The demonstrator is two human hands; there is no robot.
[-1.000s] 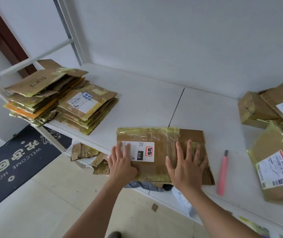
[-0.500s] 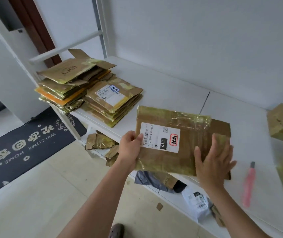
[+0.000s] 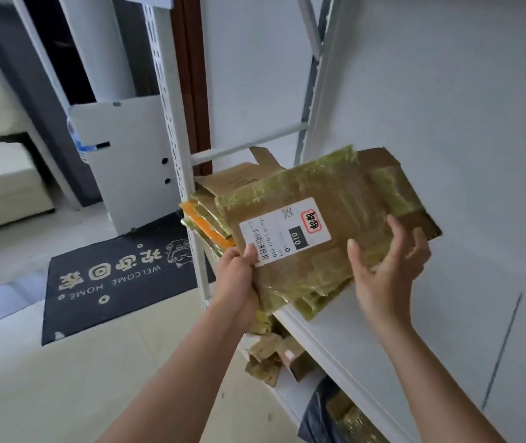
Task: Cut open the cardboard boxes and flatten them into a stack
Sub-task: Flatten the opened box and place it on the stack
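Carrying a flattened box (image 3: 325,225) toward the stack (image 3: 210,219) at the shelf's (image 3: 367,330) far end, the person has it tilted in mid-air, label up, just above the pile and partly hiding it. The left hand (image 3: 239,276) pinches the near corner, thumb on the label's edge and fingers underneath. The right hand (image 3: 386,270) is open with fingers loosely spread, cupping the box's right edge; whether it touches the card I cannot tell. To land it well, I'd level the box first, line its edges up with the pile below, then lower it flat and press down with a palm so the taped flaps don't spring up. The pile looks ragged, so a careless drop could slide off the shelf edge.
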